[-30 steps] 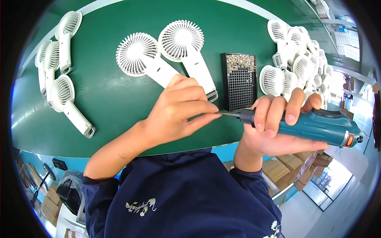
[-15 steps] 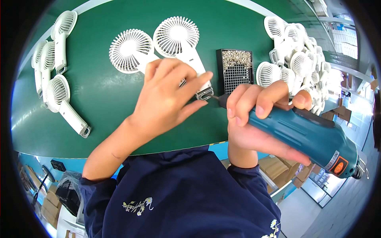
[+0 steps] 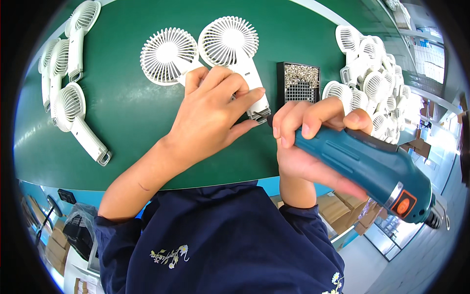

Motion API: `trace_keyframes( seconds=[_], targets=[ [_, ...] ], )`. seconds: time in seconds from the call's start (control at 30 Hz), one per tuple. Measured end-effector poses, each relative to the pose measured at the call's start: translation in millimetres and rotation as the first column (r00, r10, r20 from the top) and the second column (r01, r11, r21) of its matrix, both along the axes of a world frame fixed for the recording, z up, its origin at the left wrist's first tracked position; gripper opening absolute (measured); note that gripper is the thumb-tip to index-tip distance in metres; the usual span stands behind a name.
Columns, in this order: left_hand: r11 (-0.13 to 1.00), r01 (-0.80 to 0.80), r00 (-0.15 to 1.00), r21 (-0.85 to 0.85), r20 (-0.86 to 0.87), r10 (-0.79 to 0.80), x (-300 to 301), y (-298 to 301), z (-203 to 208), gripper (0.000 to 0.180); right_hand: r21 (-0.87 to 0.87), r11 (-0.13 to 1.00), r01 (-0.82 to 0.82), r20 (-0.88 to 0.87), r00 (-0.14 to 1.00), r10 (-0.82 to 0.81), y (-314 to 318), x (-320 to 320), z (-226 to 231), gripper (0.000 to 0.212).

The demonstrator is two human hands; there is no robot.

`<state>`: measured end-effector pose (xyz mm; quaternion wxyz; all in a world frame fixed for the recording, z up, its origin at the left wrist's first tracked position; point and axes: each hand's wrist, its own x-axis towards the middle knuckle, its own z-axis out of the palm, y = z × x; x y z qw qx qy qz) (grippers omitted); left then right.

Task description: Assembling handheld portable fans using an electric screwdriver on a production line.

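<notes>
Two white handheld fans lie side by side in front of me. My left hand [image 3: 208, 115] is closed round the handle of the right-hand fan [image 3: 230, 41], its thumb and index finger near the handle's end. The other fan [image 3: 169, 56] lies just left of it, its handle partly under my fingers. In my right hand [image 3: 313, 132] is a teal electric screwdriver [image 3: 362, 159], held almost level. Its tip meets the wire loop [image 3: 262, 115] at the end of the held fan's handle. Whether a screw sits at the tip cannot be made out.
A black tray [image 3: 299, 78] of small metal screws stands beyond my right hand. White fans [image 3: 374, 85] are heaped at the right. Several more fans [image 3: 71, 108] lie along the left of the green table [image 3: 137, 127]. Cardboard boxes [image 3: 338, 208] sit below its edge.
The screwdriver has come closer to the fan's handle end, and its shaft now shows much less. My left hand keeps its grip. The whole view has shifted a little.
</notes>
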<state>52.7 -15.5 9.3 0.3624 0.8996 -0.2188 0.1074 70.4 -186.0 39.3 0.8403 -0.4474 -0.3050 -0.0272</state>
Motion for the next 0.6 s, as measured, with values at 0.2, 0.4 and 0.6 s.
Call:
trace_keyframes(
  seconds=[0.2, 0.4, 0.6],
  targets=[
    [1.000, -0.002, 1.000, 0.010, 0.020, 0.002, -1, 2, 0, 0.052, -0.125, 0.992, 0.003, 0.032, 1.000, 0.001, 1, -8, 5, 0.091],
    [1.000, 0.020, 1.000, -0.020, -0.004, -0.020, 1, 1, -2, 0.055, 0.009, 0.996, 0.091, 0.118, 0.989, -0.091, -14, 0, 24, 0.088],
    [0.999, 0.008, 1.000, -0.033, 0.002, -0.008, 2, 3, 2, 0.053, 0.111, 0.930, 0.351, 0.061, 0.931, -0.359, -40, 26, 19, 0.093]
  ],
)
